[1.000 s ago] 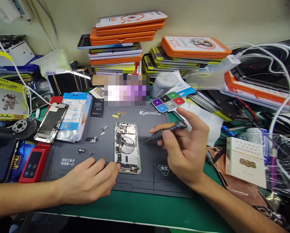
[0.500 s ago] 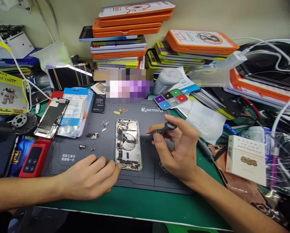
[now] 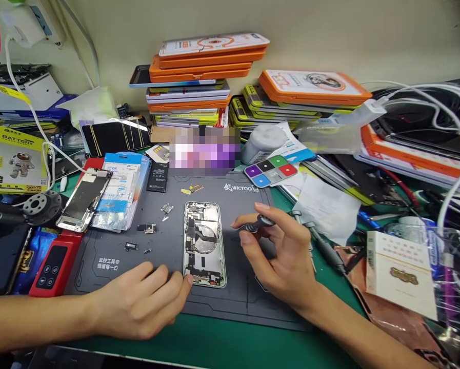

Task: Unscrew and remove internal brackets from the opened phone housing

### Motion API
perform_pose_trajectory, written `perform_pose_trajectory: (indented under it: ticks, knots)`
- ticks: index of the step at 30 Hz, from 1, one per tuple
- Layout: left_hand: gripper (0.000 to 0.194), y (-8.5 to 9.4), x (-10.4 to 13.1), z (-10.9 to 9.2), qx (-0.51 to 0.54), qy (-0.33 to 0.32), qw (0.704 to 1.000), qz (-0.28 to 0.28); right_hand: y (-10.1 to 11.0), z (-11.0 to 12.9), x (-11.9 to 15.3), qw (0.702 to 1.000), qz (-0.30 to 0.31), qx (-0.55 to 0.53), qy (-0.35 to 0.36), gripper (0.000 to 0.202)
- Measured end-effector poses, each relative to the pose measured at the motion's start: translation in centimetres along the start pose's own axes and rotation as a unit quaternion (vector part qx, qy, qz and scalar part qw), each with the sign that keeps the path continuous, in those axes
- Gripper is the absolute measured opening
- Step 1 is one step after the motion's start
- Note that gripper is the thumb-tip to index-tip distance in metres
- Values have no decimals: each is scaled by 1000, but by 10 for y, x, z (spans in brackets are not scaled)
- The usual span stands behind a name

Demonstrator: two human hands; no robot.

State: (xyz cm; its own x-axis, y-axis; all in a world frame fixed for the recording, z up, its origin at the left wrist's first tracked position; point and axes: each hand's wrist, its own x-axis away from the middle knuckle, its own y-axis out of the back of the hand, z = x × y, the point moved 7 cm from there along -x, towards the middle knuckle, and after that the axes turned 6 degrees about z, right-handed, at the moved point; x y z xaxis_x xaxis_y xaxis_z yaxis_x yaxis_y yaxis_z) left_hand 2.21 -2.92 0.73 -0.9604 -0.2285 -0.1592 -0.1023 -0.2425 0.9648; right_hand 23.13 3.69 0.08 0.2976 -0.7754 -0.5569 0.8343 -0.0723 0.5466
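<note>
An opened smartphone (image 3: 208, 266) lies upright in view on a dark work mat, its inner parts bare. My left hand (image 3: 141, 302) has its fingers curled at the phone's lower left corner, a fingertip on the edge; the thumb is hidden. To the phone's right, my right hand (image 3: 281, 251) grips a small dark screwdriver (image 3: 258, 224) between thumb and fingers, raised off the phone, its thin tip hard to make out. Left of the phone lie small metal phone parts (image 3: 148, 228) and a bracket (image 3: 167, 208). Above them rests a black battery (image 3: 158, 177).
A detached phone screen (image 3: 85, 200) leans on packets at the left, beside a red device (image 3: 58, 261). Orange boxes (image 3: 210, 64) are stacked at the back. At right are a grey pen-shaped tool (image 3: 325, 246), a white cigarette box (image 3: 401, 274) and a coloured pad (image 3: 270, 171).
The view has tilted up a little, so everything sits lower in it. My left hand stays at the phone's corner; my right hand still holds the screwdriver beside the phone.
</note>
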Motion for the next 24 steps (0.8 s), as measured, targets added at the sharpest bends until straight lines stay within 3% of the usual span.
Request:
perform_pose_trajectory:
  ticks: [11,17,19,24]
  knots:
    - [40,-2,1,1,-5,18,1000,-23,2,2,-1,999,-29,-21,9,73]
    - [35,0,-1,4,0,53,998,-32,11,20,11,981,-127,-142,29,66]
    - [31,1,-2,6,1,67,997,-36,5,31,16,979,-110,-167,47,68]
    - [28,1,-2,7,-2,74,997,-31,-14,56,23,978,5,-127,163,78]
